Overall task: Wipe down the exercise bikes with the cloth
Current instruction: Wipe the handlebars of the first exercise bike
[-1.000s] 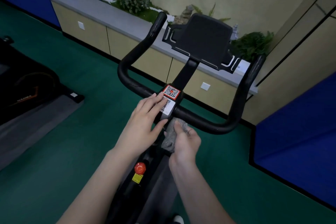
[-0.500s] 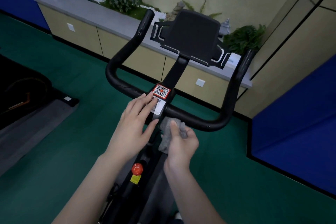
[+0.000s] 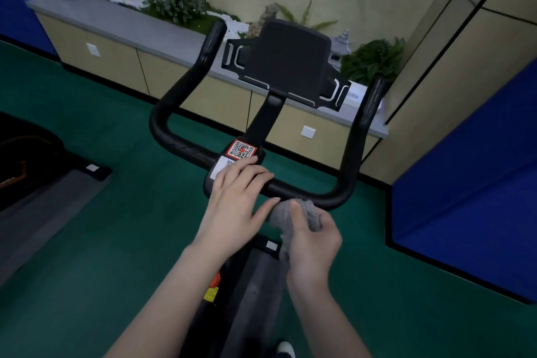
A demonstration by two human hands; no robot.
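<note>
A: Report the bike, largest item first.

B: Black handlebar and dark console in full view; frame runs down between the person's arms. A second machine stands well apart at the left edge.

A: Hands?

B: Left hand lies flat over the handlebar's centre clamp, fingers straight, covering the lower label; the QR sticker above it stays exposed. Right hand is clenched round the cloth, thumb on top.

A: Where is the cloth?

B: Bunched, grey, touching the underside of the crossbar just right of centre.

A: What changed within the last second?

B: The cloth has moved up from beside the stem onto the crossbar, and the left hand has slid right across the clamp.

A: Meaning?

B: My judgement: stem area finished, crossbar wipe beginning. Both upright grips and the console appear untouched; task is early.
</note>
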